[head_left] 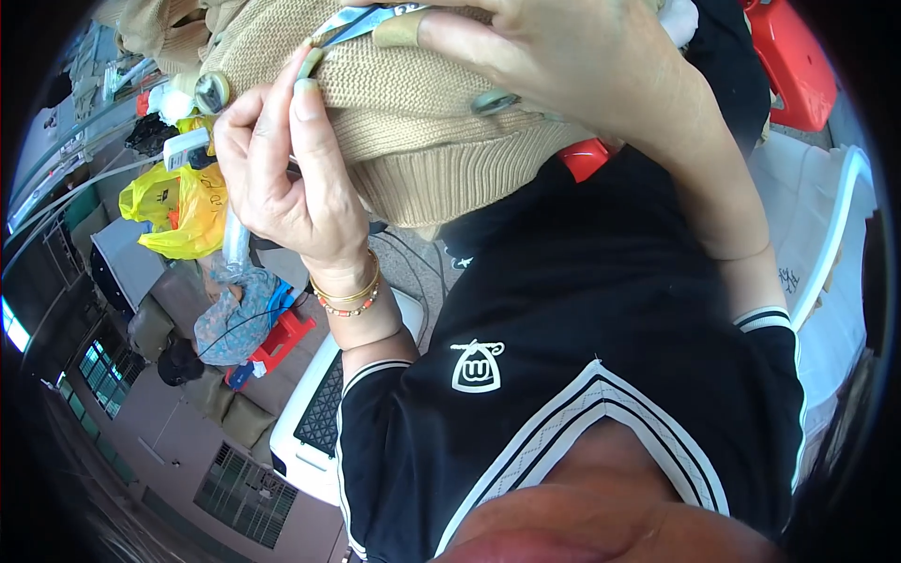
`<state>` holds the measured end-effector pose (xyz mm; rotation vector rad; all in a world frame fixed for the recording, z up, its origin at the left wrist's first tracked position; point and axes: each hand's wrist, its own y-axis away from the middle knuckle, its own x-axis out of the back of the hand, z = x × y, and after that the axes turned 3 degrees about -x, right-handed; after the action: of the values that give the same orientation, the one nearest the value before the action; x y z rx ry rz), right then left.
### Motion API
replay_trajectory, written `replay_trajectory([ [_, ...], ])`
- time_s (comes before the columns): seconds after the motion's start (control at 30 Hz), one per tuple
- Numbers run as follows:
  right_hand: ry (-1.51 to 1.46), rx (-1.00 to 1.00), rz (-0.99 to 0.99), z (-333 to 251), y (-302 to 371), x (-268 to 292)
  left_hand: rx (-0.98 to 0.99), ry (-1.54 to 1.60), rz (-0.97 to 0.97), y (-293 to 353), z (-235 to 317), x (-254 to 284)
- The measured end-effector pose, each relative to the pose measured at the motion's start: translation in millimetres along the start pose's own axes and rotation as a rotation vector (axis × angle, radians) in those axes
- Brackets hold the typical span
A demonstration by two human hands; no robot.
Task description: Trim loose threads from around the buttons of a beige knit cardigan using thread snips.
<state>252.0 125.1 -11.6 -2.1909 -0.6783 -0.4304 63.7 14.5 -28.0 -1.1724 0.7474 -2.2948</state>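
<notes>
Near twelve o'clock, one button is seen on the cardigan pinched by left fingers; right fingers' closure and remaining work cannot be told.

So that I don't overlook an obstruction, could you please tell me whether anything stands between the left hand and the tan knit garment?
Nothing visible does: the left hand has its fingertips at the tan knit garment. A blue-and-white item shows by the right hand, beside those fingertips rather than in between.

On my feed, I have the left hand raised, fingertips drawn close together; my right arm bends, the right hand reaching leftward.
</notes>
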Motion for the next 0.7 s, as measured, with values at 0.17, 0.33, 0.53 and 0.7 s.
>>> replay_trajectory([
  [0.17, 0.018, -0.042, -0.043, -6, -5, 1, 0.059, 0.080, 0.079, 0, 2, -4],
  [0.33, -0.164, -0.256, -0.172, -5, -22, 3, 0.167, 0.148, 0.118, -1, 1, -5],
  [0.53, 0.238, -0.032, -0.117, -16, -22, 4, 0.229, 0.245, 0.155, -9, -4, -5],
  [0.7, 0.206, 0.006, -0.049, -13, -3, -2, 0.219, 0.279, 0.173, 6, 2, -11],
])
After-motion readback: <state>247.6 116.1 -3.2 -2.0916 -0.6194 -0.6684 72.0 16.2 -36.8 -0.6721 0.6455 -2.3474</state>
